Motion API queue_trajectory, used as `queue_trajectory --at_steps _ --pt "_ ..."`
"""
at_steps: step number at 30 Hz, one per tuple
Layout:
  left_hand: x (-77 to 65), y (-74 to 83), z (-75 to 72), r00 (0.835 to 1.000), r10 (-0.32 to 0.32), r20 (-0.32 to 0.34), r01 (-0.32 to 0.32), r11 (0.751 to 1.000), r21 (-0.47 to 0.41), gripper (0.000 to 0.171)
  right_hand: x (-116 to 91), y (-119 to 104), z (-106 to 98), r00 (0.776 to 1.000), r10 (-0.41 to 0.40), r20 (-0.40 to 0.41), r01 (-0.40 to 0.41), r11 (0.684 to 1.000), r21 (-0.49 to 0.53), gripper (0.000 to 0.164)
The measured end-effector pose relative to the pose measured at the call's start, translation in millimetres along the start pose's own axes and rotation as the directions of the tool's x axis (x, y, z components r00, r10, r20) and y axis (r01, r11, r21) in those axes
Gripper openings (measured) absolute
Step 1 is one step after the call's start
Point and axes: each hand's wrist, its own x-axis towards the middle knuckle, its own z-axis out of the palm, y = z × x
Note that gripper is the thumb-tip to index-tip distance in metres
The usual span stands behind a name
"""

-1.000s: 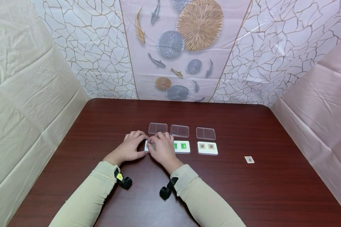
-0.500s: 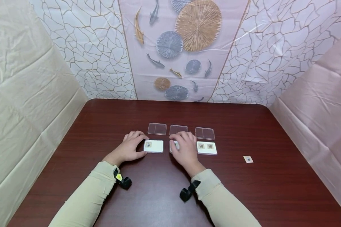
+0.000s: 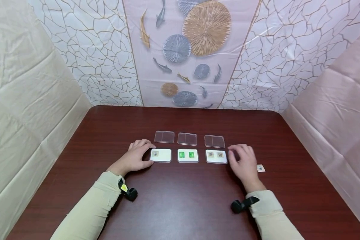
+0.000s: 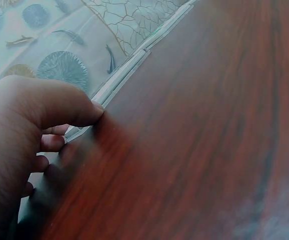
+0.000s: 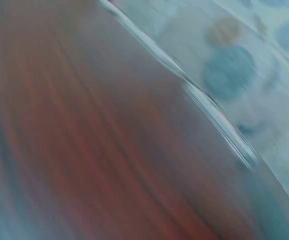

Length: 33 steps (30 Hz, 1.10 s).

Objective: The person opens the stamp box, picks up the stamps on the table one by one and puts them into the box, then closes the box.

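Observation:
In the head view my left hand [image 3: 134,156] holds the left edge of a flat clear case [image 3: 165,155] with a white insert, thumb at the near corner and forefinger at the far one. One small square picture piece [image 3: 155,153] lies on its left half. The left wrist view shows the thumb [image 4: 79,107] against the case's side. My right hand [image 3: 244,164] is over the table with loosely bent fingers and nothing visible in them. It is between the right-hand case [image 3: 216,156], which bears two brownish picture squares, and a loose small picture square [image 3: 260,168], which it partly overlaps.
A middle case [image 3: 188,156] bears two green squares. Behind the row lie three clear lids: left [image 3: 164,137], middle [image 3: 187,139] and right [image 3: 214,141]. The dark wooden table [image 3: 180,203] meets a patterned cloth backdrop [image 3: 156,93] at the back.
My right hand has moved right, from the left case past the middle and right cases towards the loose square. My left hand has stayed at the left case.

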Motion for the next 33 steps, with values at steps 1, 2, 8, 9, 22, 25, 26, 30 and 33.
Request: queue_trajectory --at_steps 1,2,8,9,22,25,26,30,33 --pt "-0.1 -0.2 -0.1 1.000 0.001 0.000 -0.001 1.000 0.000 0.053 -2.0 7.5 -6.9 1.000 0.017 0.000 -0.017 1.000 -0.007 0.011" --pt "-0.2 -0.6 0.0 1.000 0.002 0.000 -0.002 1.000 0.001 0.053 -3.9 14.7 -13.8 1.000 0.030 0.004 -0.030 0.999 -0.016 0.011" --pt "-0.6 -2.6 1.2 1.000 0.003 0.000 -0.003 1.000 0.005 0.052 -17.2 51.6 -54.3 0.993 0.058 0.099 -0.051 0.996 -0.078 0.014" --pt "-0.6 -2.5 1.2 1.000 0.002 0.001 -0.002 1.000 0.007 0.052 -19.7 56.4 -60.7 0.991 0.062 0.121 -0.052 0.995 -0.089 0.014" --pt "-0.2 -0.1 -0.4 1.000 0.002 0.005 -0.002 1.000 0.004 0.053 -39.3 86.4 -102.4 0.962 0.105 0.252 -0.080 0.991 -0.108 0.020" --pt "-0.2 0.3 -0.6 1.000 0.004 0.005 -0.004 1.000 0.001 0.053 -39.4 87.1 -102.2 0.955 0.082 0.287 -0.049 0.992 -0.118 0.024" --pt "-0.2 0.4 -0.5 1.000 0.005 0.005 -0.005 1.000 0.000 0.053 -39.2 87.0 -101.7 0.953 0.071 0.295 -0.036 0.992 -0.121 0.024" --pt "0.0 1.0 -0.3 1.000 0.003 0.005 -0.003 1.000 -0.001 0.053 -38.9 88.2 -100.4 0.952 0.032 0.305 0.007 0.992 -0.125 0.022" --pt "0.0 0.4 0.4 1.000 0.003 0.005 -0.003 1.000 0.006 0.053 -39.0 88.5 -100.2 0.951 0.020 0.309 0.022 0.991 -0.133 0.020"
